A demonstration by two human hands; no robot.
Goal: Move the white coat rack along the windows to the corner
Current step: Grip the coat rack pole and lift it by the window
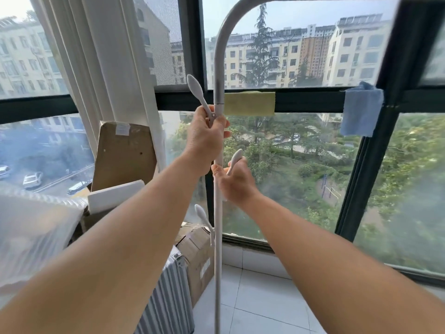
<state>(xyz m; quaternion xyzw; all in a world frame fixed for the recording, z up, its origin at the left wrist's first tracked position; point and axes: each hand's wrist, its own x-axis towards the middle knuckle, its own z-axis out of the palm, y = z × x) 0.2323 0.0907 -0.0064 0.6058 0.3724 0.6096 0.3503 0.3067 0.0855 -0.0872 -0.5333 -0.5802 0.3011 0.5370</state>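
Observation:
The white coat rack (218, 237) stands upright in front of the dark-framed windows (301, 100). Its thin pole runs from the floor up to a curved top bar that bends to the right. Three paddle-shaped hooks stick out of the pole. My left hand (204, 138) is wrapped around the pole just below the highest hook. My right hand (237, 182) grips the pole lower down, at the middle hook. The rack's base is out of view below the frame.
To the left stand stacked cardboard boxes (125, 153), a foam block (115, 196), plastic-wrapped goods (33, 227) and a silver ribbed suitcase (168, 290), close to the pole. White curtains (101, 56) hang at the left. Tiled floor (260, 300) lies to the right. Cloths hang on the window rail.

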